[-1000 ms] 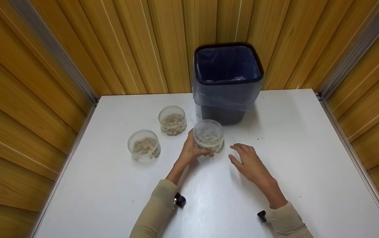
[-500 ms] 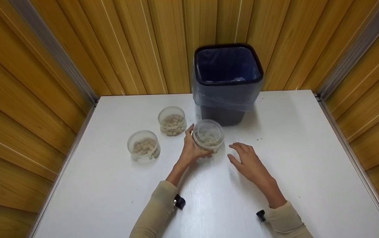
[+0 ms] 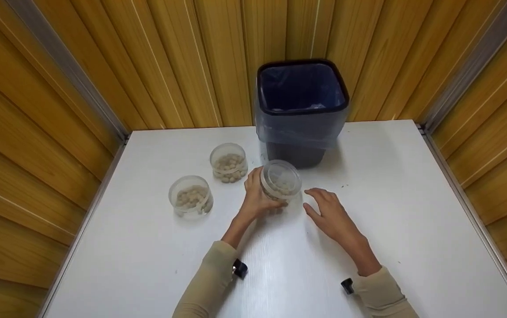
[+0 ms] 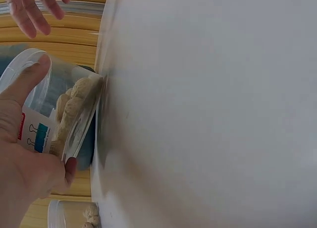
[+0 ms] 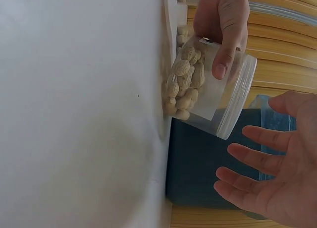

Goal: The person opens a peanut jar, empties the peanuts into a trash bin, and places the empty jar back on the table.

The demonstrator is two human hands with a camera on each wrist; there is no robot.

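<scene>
smooth, clear round jar of knobbly peanuts, tilted before the bin
our left hand curls round it; our right hand, spread and loosely bent, holds nothing just beside it.

Jar label — partly behind left hand

Near the back edge of the white table, a dark grey bin is rimmed in black and lined in blue. Tan peanuts are seen through a colourless jar, whose white label is printed red and teal.
</scene>
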